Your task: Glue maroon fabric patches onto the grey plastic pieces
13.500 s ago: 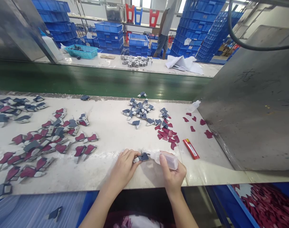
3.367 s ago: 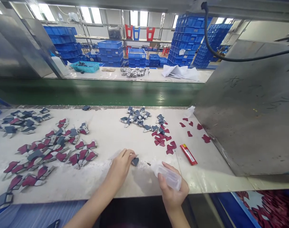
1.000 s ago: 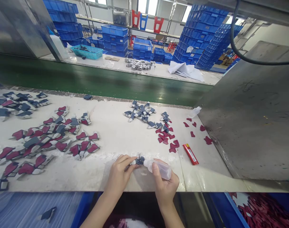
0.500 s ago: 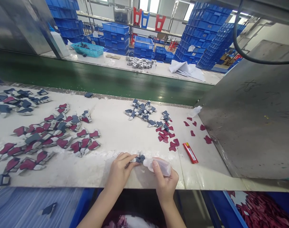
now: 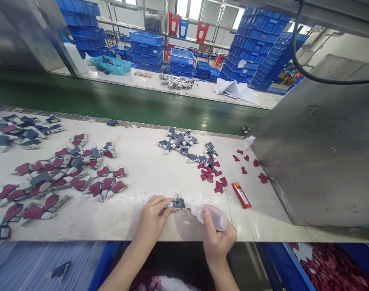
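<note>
Maroon pieces [image 5: 327, 264] are heaped in a blue crate [image 5: 300, 266]; a blue-grey part [image 5: 179, 203] is gripped between fingers [image 5: 164, 202] of the left hand [image 5: 151, 217], a bottle [image 5: 215, 218] by the right hand [image 5: 217, 239].

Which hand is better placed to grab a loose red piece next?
Probably the right hand: it's nearer the red pieces, though its bottle may need setting down. The left hand grips a blue part.

My white tabletop [image 5: 142, 161] carries a broad spread of maroon-and-navy parts [image 5: 78, 184] on my left, a cluster of navy-and-white parts [image 5: 181, 138] farther ahead, loose maroon pieces [image 5: 219, 183] beside them, and a red-and-yellow packet [image 5: 241, 197] to my right.
</note>
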The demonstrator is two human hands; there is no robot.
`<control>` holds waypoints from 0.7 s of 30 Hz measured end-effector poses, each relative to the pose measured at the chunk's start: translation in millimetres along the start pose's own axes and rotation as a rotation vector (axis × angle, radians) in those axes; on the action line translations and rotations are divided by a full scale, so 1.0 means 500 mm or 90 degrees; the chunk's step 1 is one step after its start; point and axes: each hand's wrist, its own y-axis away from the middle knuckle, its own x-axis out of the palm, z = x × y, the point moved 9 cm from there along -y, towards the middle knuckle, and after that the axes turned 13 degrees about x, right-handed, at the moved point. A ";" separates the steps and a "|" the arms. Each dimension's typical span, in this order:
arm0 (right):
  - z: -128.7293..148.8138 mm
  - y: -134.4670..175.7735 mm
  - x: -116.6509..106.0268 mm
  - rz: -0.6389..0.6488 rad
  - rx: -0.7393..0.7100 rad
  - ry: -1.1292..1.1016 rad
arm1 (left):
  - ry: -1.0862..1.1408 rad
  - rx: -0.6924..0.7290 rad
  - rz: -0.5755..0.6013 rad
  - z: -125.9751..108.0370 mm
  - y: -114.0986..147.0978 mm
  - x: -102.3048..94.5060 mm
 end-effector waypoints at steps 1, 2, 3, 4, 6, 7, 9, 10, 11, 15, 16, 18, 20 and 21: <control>-0.011 -0.004 -0.005 -0.003 0.028 -0.017 | -0.001 0.000 -0.001 0.000 0.000 0.000; -0.023 -0.010 -0.011 -0.006 0.066 -0.046 | -0.002 0.000 -0.002 0.000 0.000 -0.001; -0.033 -0.017 -0.014 -0.005 0.104 -0.081 | -0.004 0.000 -0.004 0.001 -0.001 -0.002; -0.040 -0.025 -0.016 -0.001 0.134 -0.118 | -0.007 0.000 -0.005 0.001 -0.001 -0.003; -0.032 -0.045 -0.003 0.037 0.148 -0.163 | -0.012 0.002 -0.005 0.001 -0.002 -0.004; -0.020 -0.055 0.012 0.071 0.132 -0.164 | -0.014 0.005 -0.005 0.000 -0.002 -0.005; 0.010 -0.072 0.054 0.138 0.081 -0.128 | -0.017 0.016 -0.004 -0.002 -0.003 -0.007; 0.021 -0.079 0.080 0.165 0.060 -0.101 | -0.018 0.024 -0.003 -0.004 -0.003 -0.008; 0.027 -0.085 0.104 0.176 0.048 -0.072 | -0.018 0.033 -0.003 -0.006 -0.004 -0.009; 0.011 -0.098 0.207 0.269 0.081 -0.021 | -0.020 0.066 -0.006 -0.008 -0.004 -0.014; 0.006 -0.097 0.222 0.289 0.073 0.002 | -0.019 0.074 -0.006 -0.008 -0.005 -0.015; 0.002 -0.094 0.227 0.305 0.034 0.061 | -0.007 0.088 0.001 -0.008 -0.005 -0.015; 0.007 -0.095 0.200 0.290 -0.036 0.127 | 0.008 0.096 0.003 -0.007 -0.004 -0.017; 0.014 -0.099 0.176 0.269 -0.079 0.160 | 0.013 0.093 0.002 -0.006 -0.003 -0.018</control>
